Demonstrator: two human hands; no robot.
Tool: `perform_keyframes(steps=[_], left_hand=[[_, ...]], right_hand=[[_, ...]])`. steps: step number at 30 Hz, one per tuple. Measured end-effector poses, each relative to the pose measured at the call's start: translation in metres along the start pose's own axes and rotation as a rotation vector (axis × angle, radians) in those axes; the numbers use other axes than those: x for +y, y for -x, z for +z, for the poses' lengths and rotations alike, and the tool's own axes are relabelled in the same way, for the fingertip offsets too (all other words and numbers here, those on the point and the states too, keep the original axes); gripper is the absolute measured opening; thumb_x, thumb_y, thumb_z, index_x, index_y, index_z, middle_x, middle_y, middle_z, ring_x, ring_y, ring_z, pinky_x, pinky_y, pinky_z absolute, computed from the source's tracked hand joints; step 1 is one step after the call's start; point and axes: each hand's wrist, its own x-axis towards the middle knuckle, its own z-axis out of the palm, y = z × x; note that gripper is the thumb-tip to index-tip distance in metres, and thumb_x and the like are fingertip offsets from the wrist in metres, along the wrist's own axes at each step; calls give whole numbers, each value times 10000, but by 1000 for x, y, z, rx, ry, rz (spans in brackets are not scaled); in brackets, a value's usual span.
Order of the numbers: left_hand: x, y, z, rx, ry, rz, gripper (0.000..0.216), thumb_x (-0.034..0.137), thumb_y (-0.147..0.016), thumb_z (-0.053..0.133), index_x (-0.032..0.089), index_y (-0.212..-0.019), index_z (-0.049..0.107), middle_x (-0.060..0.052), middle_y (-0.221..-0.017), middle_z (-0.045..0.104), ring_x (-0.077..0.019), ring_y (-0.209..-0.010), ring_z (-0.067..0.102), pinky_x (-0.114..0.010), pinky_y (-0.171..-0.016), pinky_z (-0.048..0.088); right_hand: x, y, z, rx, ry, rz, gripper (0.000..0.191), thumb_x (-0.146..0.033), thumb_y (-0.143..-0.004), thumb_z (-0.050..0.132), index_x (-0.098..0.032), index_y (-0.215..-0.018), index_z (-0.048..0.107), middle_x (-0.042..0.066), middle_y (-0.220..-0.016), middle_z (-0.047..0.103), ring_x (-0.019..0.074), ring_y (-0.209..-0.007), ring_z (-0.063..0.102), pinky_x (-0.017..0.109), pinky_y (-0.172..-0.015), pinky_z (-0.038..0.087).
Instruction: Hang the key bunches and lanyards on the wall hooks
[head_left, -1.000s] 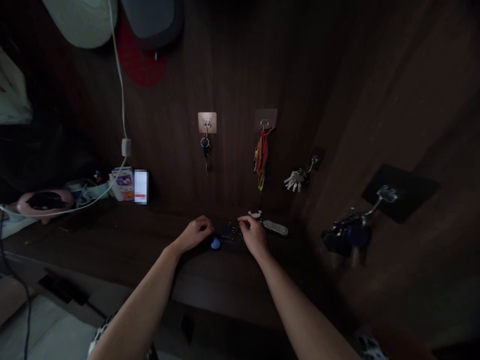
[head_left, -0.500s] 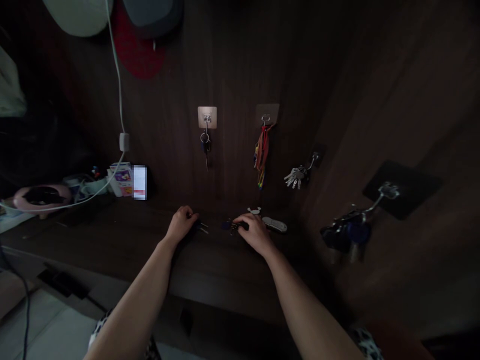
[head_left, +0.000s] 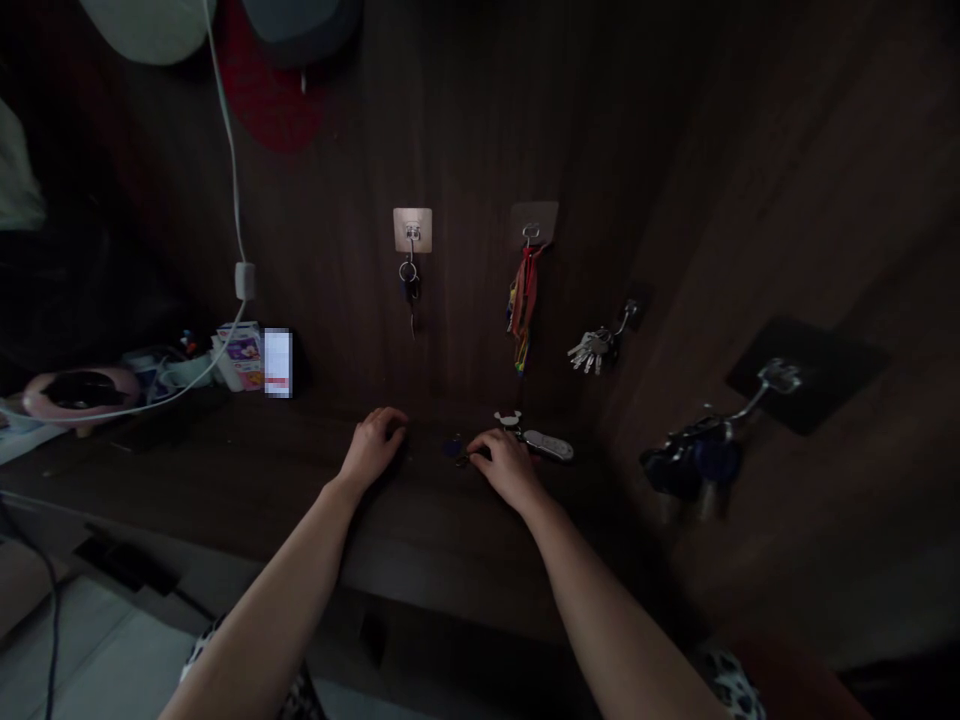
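Observation:
My left hand (head_left: 373, 442) rests on the dark wooden shelf with its fingers curled forward and down. Whatever lies under those fingers is hidden. To its right, my right hand (head_left: 504, 462) pinches a small, dark bunch of keys (head_left: 463, 460) low over the shelf. A round blue tag (head_left: 451, 446) lies at the left tips of that hand's fingers. Just behind the right hand is a small white charm (head_left: 508, 419). A grey, oblong pocketknife-like piece (head_left: 548, 445) lies to its right.
Hooks on the back panel carry a key ring (head_left: 408, 272) and colourful cords (head_left: 525, 295). On the right side hang silver keys (head_left: 592, 349) and a dark key bunch (head_left: 686, 465). Small boxes (head_left: 241, 358), a pink round object (head_left: 82, 393) and a white cable (head_left: 234, 170) are at left.
My left hand has shifted slightly right and its fingers reach further forward. The key tips that stuck out beside it are out of sight. Fewer keys show at my right fingertips.

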Motion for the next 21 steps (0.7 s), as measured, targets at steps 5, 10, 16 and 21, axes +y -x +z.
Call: perform_keyframes(steps=[5,10,16,21], left_hand=[[19,3,6,-165,17,160,225,193,-823,480,235,-999,612,-34,-989,624,-177,-959,566,-325,-856,432],[31,5,12,-280,-37,219,215,191,-827,480,244,-969,632,-29,-976,629,-180,-953,568,-322,-838,427],[34,5,13,-308,-101,214,194,220,-831,483,244,-952,633,-29,-964,630,-188,-945,566,-323,-817,426],[32,5,15,-255,-98,157,201,259,-856,453,230,-948,630,-35,-967,637,-186,-939,569,-326,-830,427]], right_hand=[[-8,1,2,15,37,-26,181,-199,-769,555,-242,-938,598,22,-1005,631,218,-999,504,346,-812,326],[-17,-5,8,61,77,5,158,-298,-844,492,-256,-923,622,30,-995,638,216,-982,509,335,-788,321],[-23,-13,15,97,177,24,99,-280,-814,535,-250,-832,627,30,-931,644,224,-951,515,335,-773,314],[-22,-12,16,119,117,10,109,-220,-803,518,-241,-765,619,21,-834,654,203,-871,550,308,-733,323]])
